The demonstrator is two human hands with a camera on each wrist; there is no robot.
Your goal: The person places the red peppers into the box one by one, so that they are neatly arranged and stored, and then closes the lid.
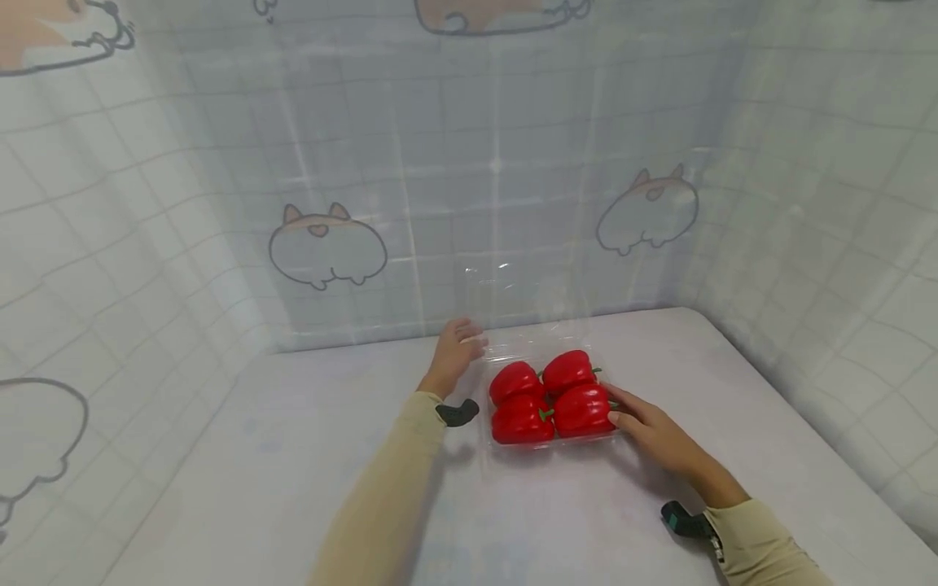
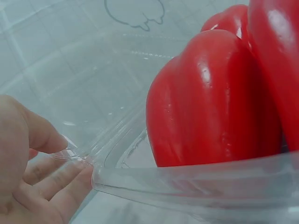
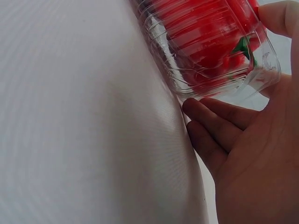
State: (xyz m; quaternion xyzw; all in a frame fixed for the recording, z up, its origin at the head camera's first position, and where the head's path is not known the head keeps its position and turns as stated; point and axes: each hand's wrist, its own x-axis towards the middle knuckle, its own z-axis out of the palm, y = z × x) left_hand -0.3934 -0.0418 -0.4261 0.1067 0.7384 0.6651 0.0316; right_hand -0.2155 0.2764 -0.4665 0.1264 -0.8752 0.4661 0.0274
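Several glossy red bell peppers [image 1: 522,419] with green stems sit in two rows in a clear plastic clamshell container [image 2: 196,184] on the table. The container's transparent lid [image 1: 528,305] stands raised at the back, towards the wall. At the back left corner, my left hand [image 1: 456,356] pinches the clear plastic edge by the hinge between thumb and fingers, as the left wrist view shows. My right hand [image 1: 663,435] grips the container's right end. Its thumb comes over the rim by a pepper, while the other fingers lie along the side and low near the tabletop.
A white table [image 1: 293,472] bears the container. Pale grid-patterned sheets with cartoon animal drawings [image 1: 327,248] hang at the back and both sides. Dark wrist devices [image 1: 458,413] show at both sleeves.
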